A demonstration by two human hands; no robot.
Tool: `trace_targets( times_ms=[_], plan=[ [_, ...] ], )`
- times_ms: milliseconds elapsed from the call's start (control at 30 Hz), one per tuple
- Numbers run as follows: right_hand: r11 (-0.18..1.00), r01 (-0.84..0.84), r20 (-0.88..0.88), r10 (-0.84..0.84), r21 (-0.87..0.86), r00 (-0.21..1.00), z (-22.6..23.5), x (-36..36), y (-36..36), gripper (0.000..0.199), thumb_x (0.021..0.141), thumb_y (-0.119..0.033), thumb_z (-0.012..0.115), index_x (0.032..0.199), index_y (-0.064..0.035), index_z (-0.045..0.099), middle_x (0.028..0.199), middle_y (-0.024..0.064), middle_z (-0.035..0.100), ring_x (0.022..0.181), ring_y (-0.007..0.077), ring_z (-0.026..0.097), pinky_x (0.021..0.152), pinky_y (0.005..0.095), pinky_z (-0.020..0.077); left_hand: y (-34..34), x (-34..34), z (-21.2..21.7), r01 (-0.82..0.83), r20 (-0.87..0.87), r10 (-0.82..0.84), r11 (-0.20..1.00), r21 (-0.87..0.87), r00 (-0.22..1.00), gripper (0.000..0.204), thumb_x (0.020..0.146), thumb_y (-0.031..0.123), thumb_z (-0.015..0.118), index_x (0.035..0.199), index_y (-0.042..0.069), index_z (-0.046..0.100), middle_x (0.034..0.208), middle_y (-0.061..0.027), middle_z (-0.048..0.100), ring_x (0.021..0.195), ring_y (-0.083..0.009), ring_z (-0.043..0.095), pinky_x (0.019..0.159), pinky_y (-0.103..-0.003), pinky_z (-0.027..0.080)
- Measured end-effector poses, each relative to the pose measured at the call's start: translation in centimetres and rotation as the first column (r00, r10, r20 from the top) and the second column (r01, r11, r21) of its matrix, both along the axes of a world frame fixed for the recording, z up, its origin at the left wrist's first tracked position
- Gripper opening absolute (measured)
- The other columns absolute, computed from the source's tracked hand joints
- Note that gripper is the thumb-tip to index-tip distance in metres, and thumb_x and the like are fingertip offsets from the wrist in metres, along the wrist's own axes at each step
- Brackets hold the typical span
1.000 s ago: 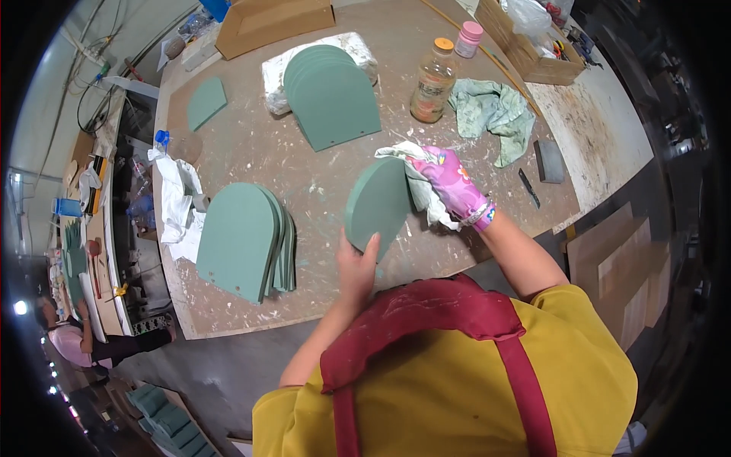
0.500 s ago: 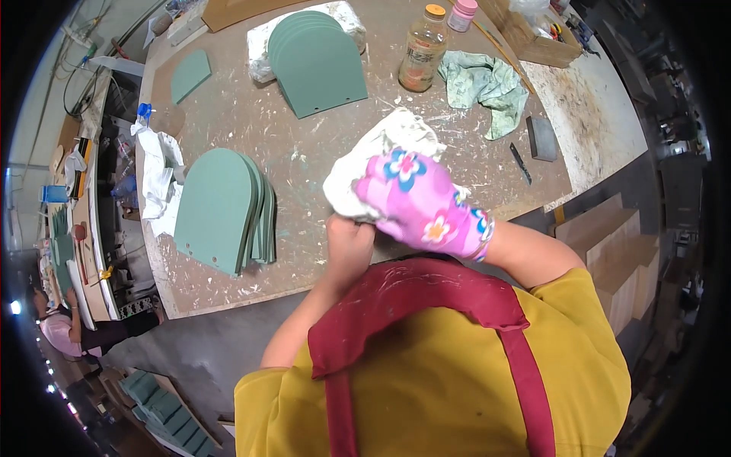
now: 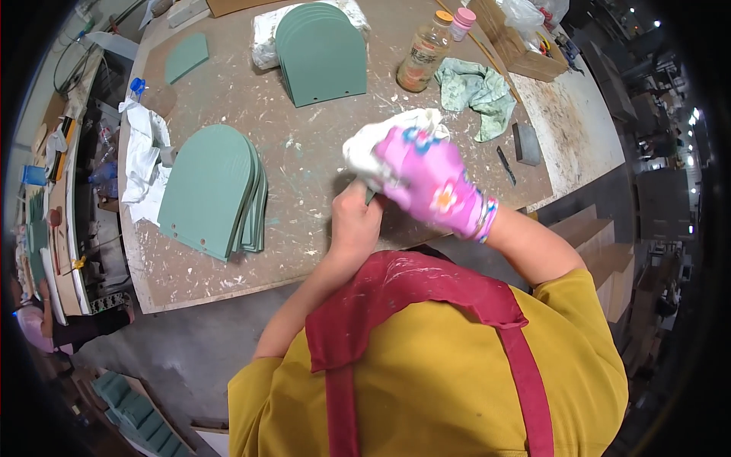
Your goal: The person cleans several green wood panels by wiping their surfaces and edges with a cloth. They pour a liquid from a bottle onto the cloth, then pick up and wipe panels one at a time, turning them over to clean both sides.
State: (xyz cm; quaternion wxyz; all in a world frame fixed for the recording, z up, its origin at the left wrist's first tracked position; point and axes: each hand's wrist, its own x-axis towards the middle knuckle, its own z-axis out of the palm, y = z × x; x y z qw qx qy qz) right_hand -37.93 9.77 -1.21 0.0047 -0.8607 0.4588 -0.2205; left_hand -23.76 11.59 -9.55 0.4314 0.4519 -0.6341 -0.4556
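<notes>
Wiping step: gloved right hand (image 3: 430, 179) clenches rag (image 3: 381, 137) over panel (image 3: 370, 196) gripped by left hand (image 3: 355, 221); stack (image 3: 217, 190) at nine o'clock.

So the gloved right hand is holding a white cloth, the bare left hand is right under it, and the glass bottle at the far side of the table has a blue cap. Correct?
Not quite: the head view shows the glass bottle with an orange cap, not blue. The rest holds: the gloved right hand holds the white cloth, and the bare left hand sits right under it, above the table.
</notes>
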Motion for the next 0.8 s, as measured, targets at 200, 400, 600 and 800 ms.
trace_targets(
  times_ms=[200,400,600,800],
  plan=[
    [0.969,0.204,0.114,-0.221,0.142,0.969,-1.2,-3.1,-2.1,0.023,0.084,-0.026,0.060,0.100,-0.0106,0.064,0.081,0.0132,0.058,0.069,0.0318,0.059,0.058,0.0392,0.0470,-0.3,-0.4,1.6,-0.006,-0.021,0.009,0.994,0.112,1.000,0.032,0.085,0.007,0.058,0.117,0.005,0.056,0.091,-0.0211,0.063,0.077,-0.0334,0.063,0.068,-0.037,0.048],
    [0.981,0.110,-0.043,-0.104,0.159,0.994,0.1,-0.2,1.6,0.042,0.068,-0.018,0.065,0.107,-0.0065,0.054,0.096,0.0133,0.055,0.087,0.0325,0.057,0.072,0.0410,0.0466,0.2,-0.2,-1.1,0.031,0.095,-0.023,0.996,-0.082,0.995,0.025,0.081,0.004,0.056,0.106,0.002,0.057,0.085,-0.0211,0.060,0.074,-0.0396,0.057,0.066,-0.040,0.047],
    [0.809,0.066,0.606,-0.489,0.584,0.627,0.6,-5.0,-3.7,0.017,0.083,-0.021,0.061,0.088,-0.0045,0.063,0.077,0.0042,0.062,0.063,0.0101,0.056,0.056,0.0253,0.0442,-1.1,-0.5,-5.9,0.091,-0.127,-0.082,0.994,0.068,0.989,0.049,0.081,0.014,0.065,0.126,0.005,0.050,0.116,-0.0142,0.061,0.100,-0.0263,0.061,0.087,-0.031,0.046],
    [0.795,-0.101,0.753,-0.514,0.598,0.410,0.3,-6.1,-4.2,0.021,0.085,-0.020,0.063,0.096,-0.0018,0.063,0.081,-0.0009,0.061,0.065,0.0039,0.052,0.054,0.0191,0.0412,-4.3,-4.4,-2.9,0.028,-0.082,-0.029,1.000,-0.004,0.996,0.062,0.079,0.013,0.068,0.133,0.004,0.040,0.128,-0.0155,0.051,0.114,-0.0260,0.052,0.094,-0.035,0.042]
  ],
)
